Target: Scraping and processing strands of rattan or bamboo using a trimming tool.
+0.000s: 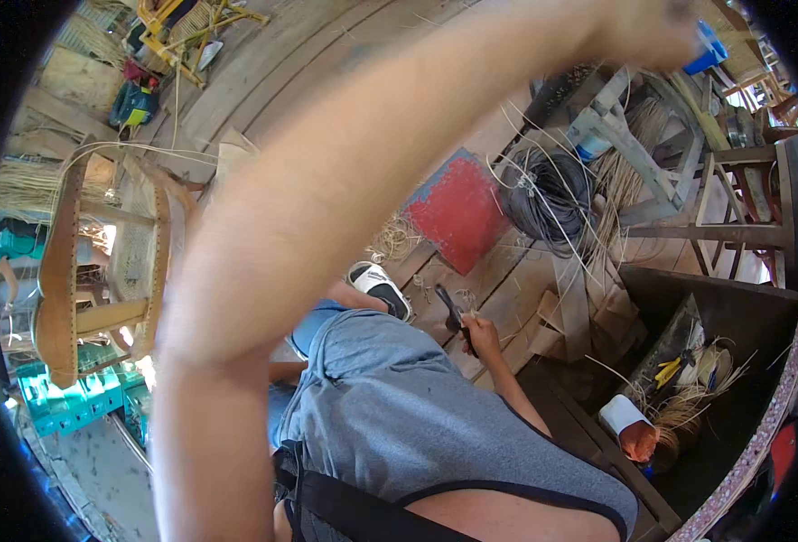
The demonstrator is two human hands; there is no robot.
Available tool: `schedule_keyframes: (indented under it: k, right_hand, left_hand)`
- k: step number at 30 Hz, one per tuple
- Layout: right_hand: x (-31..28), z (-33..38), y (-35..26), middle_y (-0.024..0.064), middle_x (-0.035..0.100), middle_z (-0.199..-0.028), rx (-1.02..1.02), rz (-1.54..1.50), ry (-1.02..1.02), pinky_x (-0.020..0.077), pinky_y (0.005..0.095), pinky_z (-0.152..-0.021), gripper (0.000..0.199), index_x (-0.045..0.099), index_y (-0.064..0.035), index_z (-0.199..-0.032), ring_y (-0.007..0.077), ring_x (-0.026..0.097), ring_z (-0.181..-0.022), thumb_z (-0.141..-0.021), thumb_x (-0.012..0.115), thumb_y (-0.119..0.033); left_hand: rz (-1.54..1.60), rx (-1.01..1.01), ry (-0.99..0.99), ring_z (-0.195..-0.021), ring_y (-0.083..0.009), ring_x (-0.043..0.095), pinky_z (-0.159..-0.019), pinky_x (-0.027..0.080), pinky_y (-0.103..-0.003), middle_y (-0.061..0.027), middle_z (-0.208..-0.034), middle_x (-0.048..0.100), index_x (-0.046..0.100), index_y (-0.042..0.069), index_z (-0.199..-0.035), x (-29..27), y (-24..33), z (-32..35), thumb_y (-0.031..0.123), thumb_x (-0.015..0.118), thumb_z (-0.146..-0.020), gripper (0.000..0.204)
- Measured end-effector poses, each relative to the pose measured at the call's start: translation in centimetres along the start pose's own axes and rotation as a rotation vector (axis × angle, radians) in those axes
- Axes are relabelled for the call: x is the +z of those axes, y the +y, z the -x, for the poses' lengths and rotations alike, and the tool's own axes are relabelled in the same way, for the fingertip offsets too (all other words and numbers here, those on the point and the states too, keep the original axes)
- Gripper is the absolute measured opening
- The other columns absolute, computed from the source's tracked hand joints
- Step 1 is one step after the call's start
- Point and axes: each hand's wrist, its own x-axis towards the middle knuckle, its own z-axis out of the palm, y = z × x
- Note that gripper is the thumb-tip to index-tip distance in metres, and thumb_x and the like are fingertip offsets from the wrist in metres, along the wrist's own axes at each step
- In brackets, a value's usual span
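Observation:
My left arm crosses the whole view close up, smeared by motion, and my left hand point(656, 36) is at the upper right rim. The fingers of that hand are too blurred to read, and I cannot tell whether they hold anything. Down by my lap, my right hand point(482, 337) is closed around a dark, long, narrow hand tool point(450, 307); its exact kind is unclear. Beyond the tool, a worn red board point(457, 212) lies on the plank floor. To its right sits a coil of dark strands point(548, 199) with pale cane strips across it.
On the left stands a wooden frame point(56, 271) with small holes along its edges, above a green plastic crate point(65, 397). At the right, a dark wooden box point(688, 280) holds yellow-handled pliers point(670, 370), a white container point(623, 414) and cane strands. A grey wooden stand point(638, 149) is behind it.

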Motion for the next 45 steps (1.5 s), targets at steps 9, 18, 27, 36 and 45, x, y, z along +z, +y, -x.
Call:
schedule_keyframes:
  k: [9, 18, 27, 36, 45]
  right_hand:
    - [-2.8, 1.8, -2.4, 0.0044, 0.060, -0.063, -0.150, -0.248, 0.106, 0.0395, 0.0260, -0.037, 0.034, 0.061, -0.0038, -0.090, 0.0113, 0.051, -0.040, -0.096, 0.052, -0.036]
    - [-3.0, 4.2, -4.5, 0.0040, 0.060, -0.065, -0.259, -0.385, 0.025, 0.0394, 0.0235, -0.036, 0.032, 0.059, -0.0048, -0.090, 0.0091, 0.052, -0.042, -0.098, 0.051, -0.035]
    - [-0.2, 6.0, -5.9, 0.0034, 0.059, -0.062, -0.231, -0.360, -0.122, 0.0389, 0.0235, -0.036, 0.034, 0.057, -0.0063, -0.076, 0.0096, 0.052, -0.042, -0.098, 0.051, -0.032]
    - [5.0, 10.6, -18.7, 0.0076, 0.055, -0.061, -0.334, -0.716, -0.932, 0.0354, 0.0219, -0.032, 0.040, 0.053, -0.0016, -0.102, 0.0113, 0.045, -0.036, -0.100, 0.044, -0.040]
    - [16.9, 12.6, -26.1, 0.0059, 0.056, -0.077, -0.389, -0.055, -0.900, 0.0329, 0.0192, -0.034, 0.034, 0.051, -0.0027, -0.125, 0.0097, 0.052, -0.051, -0.099, 0.048, -0.024]
  left_hand:
    - [0.352, -0.504, -0.354, -0.081, -0.0262, 0.068, -0.073, 0.053, -0.036, -0.0146, -0.085, 0.070, 0.071, 0.008, -0.096, 2.3, 6.4, 23.4, 0.022, 0.064, -0.083, 0.020]
    - [0.481, -0.587, -0.289, -0.085, -0.0229, 0.069, -0.077, 0.053, -0.034, -0.0134, -0.087, 0.072, 0.071, 0.006, -0.102, 5.4, 8.1, 23.0, 0.024, 0.065, -0.083, 0.026]
    - [0.377, -0.010, -0.794, -0.111, -0.0407, 0.056, -0.094, 0.047, -0.043, -0.0250, -0.125, 0.053, 0.050, 0.000, -0.128, 3.6, 15.6, 24.6, 0.015, 0.064, -0.080, 0.052]
    - [0.653, -1.083, 0.052, -0.105, -0.0265, 0.061, -0.091, 0.049, -0.038, -0.0123, -0.115, 0.063, 0.052, 0.007, -0.130, -18.1, 12.1, 44.0, 0.036, 0.040, -0.102, 0.042]
    - [-0.255, -0.999, 0.175, -0.067, -0.0306, 0.063, -0.062, 0.049, -0.039, -0.0233, -0.074, 0.061, 0.062, -0.001, -0.092, -30.7, 11.5, 54.0, 0.022, 0.056, -0.093, 0.025]
